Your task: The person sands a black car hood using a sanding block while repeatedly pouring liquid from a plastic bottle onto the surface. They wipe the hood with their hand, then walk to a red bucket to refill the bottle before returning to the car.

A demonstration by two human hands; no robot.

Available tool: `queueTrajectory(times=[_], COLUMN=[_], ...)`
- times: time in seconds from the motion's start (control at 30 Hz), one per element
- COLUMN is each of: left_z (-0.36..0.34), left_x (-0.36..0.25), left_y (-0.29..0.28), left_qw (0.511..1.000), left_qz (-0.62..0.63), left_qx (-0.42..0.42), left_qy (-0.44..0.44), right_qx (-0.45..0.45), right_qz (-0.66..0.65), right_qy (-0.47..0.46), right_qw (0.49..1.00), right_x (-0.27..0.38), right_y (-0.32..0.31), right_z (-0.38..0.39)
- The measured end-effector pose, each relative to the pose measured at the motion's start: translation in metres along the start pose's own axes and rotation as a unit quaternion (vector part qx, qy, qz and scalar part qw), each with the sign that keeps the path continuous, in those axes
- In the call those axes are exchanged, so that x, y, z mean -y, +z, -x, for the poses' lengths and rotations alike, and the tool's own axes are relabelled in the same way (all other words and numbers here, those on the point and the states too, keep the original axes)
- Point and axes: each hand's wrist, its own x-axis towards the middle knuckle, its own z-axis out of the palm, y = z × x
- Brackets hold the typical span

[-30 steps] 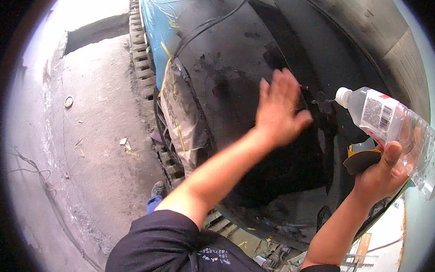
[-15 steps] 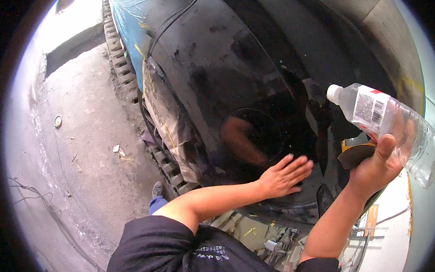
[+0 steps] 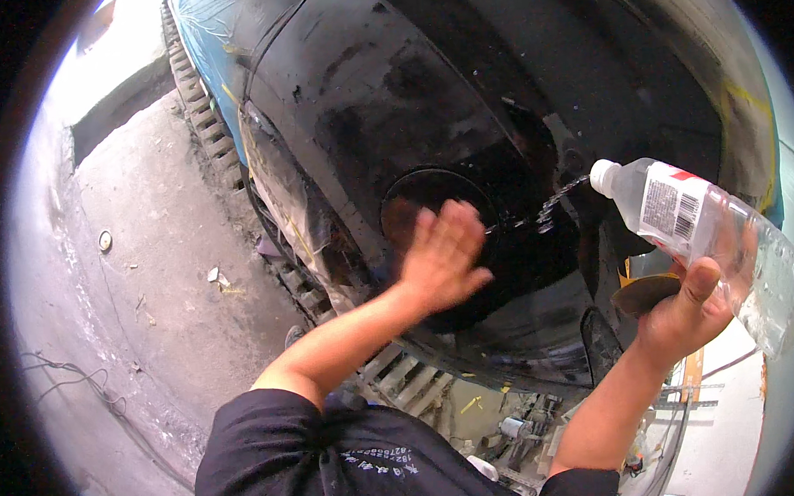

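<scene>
Nearest, a black shirt [image 3: 273,453] with pale print filled the lower part of the view, two bare forearms reaching out from its sleeves. The right hand [image 3: 684,317] had its grip wrapped round a clear plastic bottle [image 3: 718,224], which lay tilted, its white cap [image 3: 602,178] pointing left. That hand also held a curved dark sheet [image 3: 646,295] with a yellow edge, just below the bottle. A thin stream of liquid [image 3: 549,213] ran from the cap toward the left hand [image 3: 441,262], which was blurred over a glossy black car panel [image 3: 383,100]. The left grip was loose, fingers extended; whether it touched the surface could not be told. It partly covered a round section [image 3: 438,185] of the panel. Farther out, beige masking paper [image 3: 277,191] and blue film [image 3: 210,36] lined the panel's left edge. Beyond stretched the grey floor [image 3: 151,213].
</scene>
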Motion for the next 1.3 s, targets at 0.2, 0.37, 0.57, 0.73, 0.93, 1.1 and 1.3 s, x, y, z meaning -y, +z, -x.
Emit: queueTrajectory(times=[0.2, 0.37, 0.57, 0.73, 0.93, 1.1, 1.3], left_z=[-0.001, -0.079, -0.157, -0.157, -0.257, -0.26, -0.245], left_x=[-0.03, 0.04, -0.042, -0.111, -0.038, 0.085, 0.036], left_y=[0.008, -0.053, -0.073, -0.069, -0.118, -0.119, -0.1], left_qw=[0.979, 0.986, 0.99, 0.982, 0.991, 0.973, 0.975], left_qz=[-0.017, -0.006, 0.069, 0.042, 0.001, -0.055, -0.038], left_qx=[-0.12, -0.106, -0.124, -0.079, -0.133, -0.208, -0.189], left_qy=[0.162, -0.132, 0.004, 0.168, 0.032, -0.088, -0.107], right_qx=[-0.015, -0.05, -0.064, -0.069, -0.107, -0.139, -0.157], right_qz=[-0.049, 0.03, 0.011, 0.001, 0.07, 0.092, 0.002], right_qy=[0.04, 0.025, 0.049, -0.002, 0.001, 0.036, 0.072], right_qw=[0.998, 0.998, 0.997, 0.998, 0.992, 0.985, 0.985], right_x=[-0.001, -0.005, -0.006, -0.005, -0.006, -0.018, -0.027], right_y=[-0.014, -0.038, -0.052, -0.051, -0.072, -0.098, -0.101], right_z=[0.0, -0.008, -0.018, -0.036, -0.044, -0.028, -0.022])
